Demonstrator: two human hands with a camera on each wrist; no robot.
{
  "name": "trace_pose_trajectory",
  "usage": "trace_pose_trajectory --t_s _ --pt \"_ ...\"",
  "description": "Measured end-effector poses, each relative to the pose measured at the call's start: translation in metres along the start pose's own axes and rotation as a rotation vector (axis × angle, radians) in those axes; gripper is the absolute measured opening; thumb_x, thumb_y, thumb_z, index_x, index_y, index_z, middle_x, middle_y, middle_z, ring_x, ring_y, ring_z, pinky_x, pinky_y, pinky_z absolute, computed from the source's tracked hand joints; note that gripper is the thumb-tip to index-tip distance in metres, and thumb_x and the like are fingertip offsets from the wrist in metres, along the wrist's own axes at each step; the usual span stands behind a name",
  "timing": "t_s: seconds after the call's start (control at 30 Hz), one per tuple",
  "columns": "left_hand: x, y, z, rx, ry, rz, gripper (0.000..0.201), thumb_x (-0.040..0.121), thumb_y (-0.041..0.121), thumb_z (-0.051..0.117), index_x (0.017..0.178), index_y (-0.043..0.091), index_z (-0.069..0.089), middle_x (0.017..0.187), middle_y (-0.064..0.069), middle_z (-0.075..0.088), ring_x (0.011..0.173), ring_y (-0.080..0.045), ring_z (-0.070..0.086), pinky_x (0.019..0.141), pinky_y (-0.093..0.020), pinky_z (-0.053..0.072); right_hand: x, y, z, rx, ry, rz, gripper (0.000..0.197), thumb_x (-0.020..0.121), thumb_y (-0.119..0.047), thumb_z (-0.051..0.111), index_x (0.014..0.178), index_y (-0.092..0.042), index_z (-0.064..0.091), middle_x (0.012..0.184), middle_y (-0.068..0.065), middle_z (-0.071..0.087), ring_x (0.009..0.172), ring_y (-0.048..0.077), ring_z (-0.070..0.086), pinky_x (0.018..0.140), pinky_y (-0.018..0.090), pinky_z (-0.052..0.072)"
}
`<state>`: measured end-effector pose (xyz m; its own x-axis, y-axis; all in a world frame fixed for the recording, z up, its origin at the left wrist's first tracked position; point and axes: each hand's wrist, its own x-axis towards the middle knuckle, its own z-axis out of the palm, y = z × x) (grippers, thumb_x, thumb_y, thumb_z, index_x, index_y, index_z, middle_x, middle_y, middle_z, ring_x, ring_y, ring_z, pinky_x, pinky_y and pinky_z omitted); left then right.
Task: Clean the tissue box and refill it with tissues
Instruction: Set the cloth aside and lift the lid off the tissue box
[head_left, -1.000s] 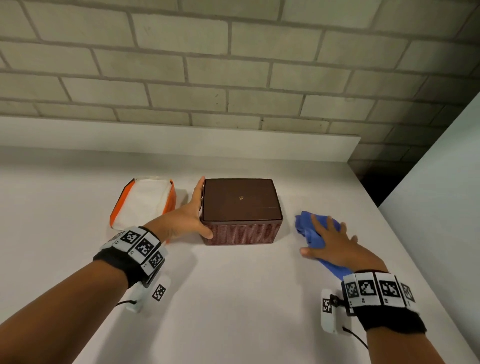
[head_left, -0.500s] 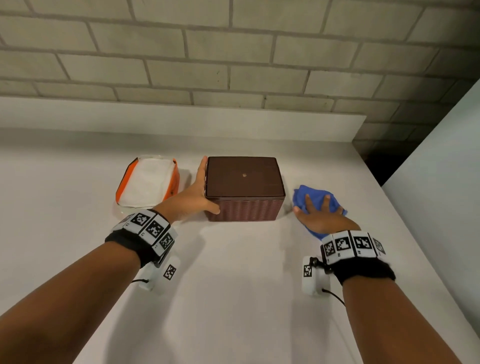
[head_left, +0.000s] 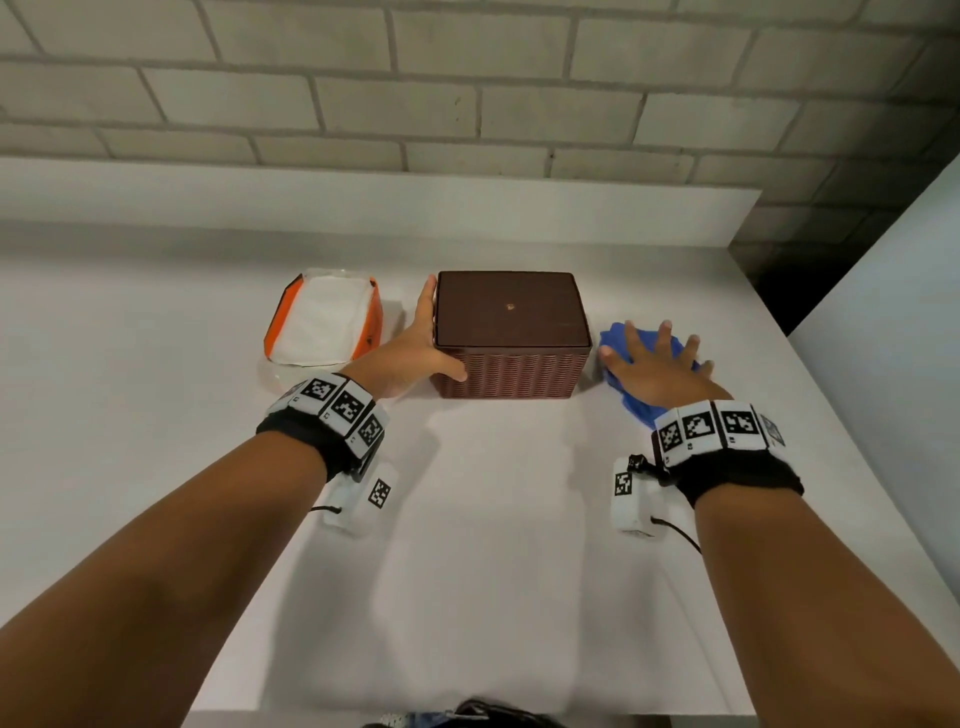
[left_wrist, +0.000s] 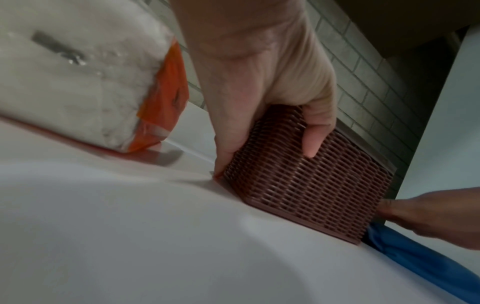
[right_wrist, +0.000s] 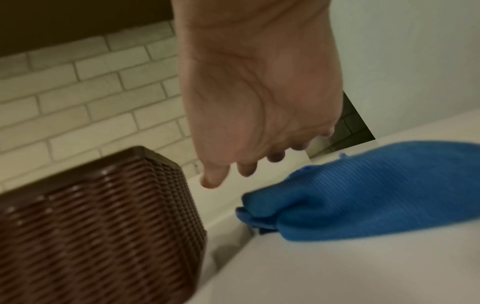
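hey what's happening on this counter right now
A person stands at a white counter. Their left hand steadies a brown woven tissue box by its left side, thumb on the front; the lid is on. Their right hand is spread, fingers straight, over a crumpled blue cloth beside the box, without a grip on it. A pack of tissues lies left of the box.

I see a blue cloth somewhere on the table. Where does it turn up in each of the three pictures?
Head view: the blue cloth lies right of centre, partly under the right hand.
Left wrist view: it runs into the bottom right corner.
Right wrist view: it fills the right middle, below the fingers.
Shared landmark: the brown tissue box, just left of the cloth in all three.
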<state>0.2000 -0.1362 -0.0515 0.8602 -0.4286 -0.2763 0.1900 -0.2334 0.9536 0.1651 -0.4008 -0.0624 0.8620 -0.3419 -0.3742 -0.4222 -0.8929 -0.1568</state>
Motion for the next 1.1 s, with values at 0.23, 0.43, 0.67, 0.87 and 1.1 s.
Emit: trace_pose_trajectory --t_s 0.23,0.43,0.67,0.87,1.1 --pt "-0.004 0.002 0.002 0.024 0.034 -0.012 0.120 0.076 -0.023 0.057 0.146 0.034 -0.023 0.157 -0.009 0.021 0.120 -0.022 0.049 0.081 -0.024 0.050 0.005 0.006 0.029 -0.085 -0.024 -0.056 0.107 0.061 -0.083 -0.006 0.152 -0.027 0.001 0.160 0.011 -0.008 0.147 0.037 -0.004 0.118 0.058 0.004" --pt "-0.013 0.013 0.000 0.145 0.089 -0.115 0.107 0.082 -0.003 0.066 0.151 0.021 -0.012 0.159 -0.010 0.014 0.144 -0.026 0.024 0.113 -0.037 0.029 -0.005 -0.002 -0.005 -0.067 -0.129 0.009 0.071 0.091 -0.062 0.026 0.151 -0.030 0.005 0.159 0.015 0.001 0.145 0.041 0.005 0.116 0.056 0.010" --pt "-0.047 0.033 -0.026 0.279 0.340 -0.031 0.056 0.085 0.013 0.064 0.138 0.013 0.044 0.137 -0.007 0.052 0.126 -0.021 0.050 0.108 -0.036 0.040 -0.044 -0.046 -0.051 0.222 0.192 -0.044 0.041 0.099 -0.026 0.036 0.135 -0.007 0.044 0.141 0.020 0.045 0.128 0.039 0.043 0.109 0.046 0.033" --pt "-0.054 0.035 -0.060 0.281 0.760 0.027 0.028 0.084 0.009 0.059 0.111 0.011 0.067 0.112 -0.005 0.066 0.104 -0.017 0.060 0.091 -0.025 0.048 -0.093 -0.147 -0.052 0.199 0.430 -0.492 0.033 0.096 -0.016 0.042 0.124 -0.002 0.055 0.123 0.021 0.060 0.116 0.038 0.053 0.092 0.042 0.047" --pt "-0.055 0.018 -0.092 0.482 0.783 -0.365 0.054 0.086 0.011 0.052 0.138 0.011 0.038 0.139 -0.016 0.042 0.127 -0.034 0.040 0.106 -0.043 0.039 -0.102 -0.238 -0.002 0.071 0.104 -0.752 0.037 0.092 0.000 0.040 0.125 -0.004 0.056 0.129 0.015 0.056 0.118 0.031 0.053 0.093 0.032 0.045"
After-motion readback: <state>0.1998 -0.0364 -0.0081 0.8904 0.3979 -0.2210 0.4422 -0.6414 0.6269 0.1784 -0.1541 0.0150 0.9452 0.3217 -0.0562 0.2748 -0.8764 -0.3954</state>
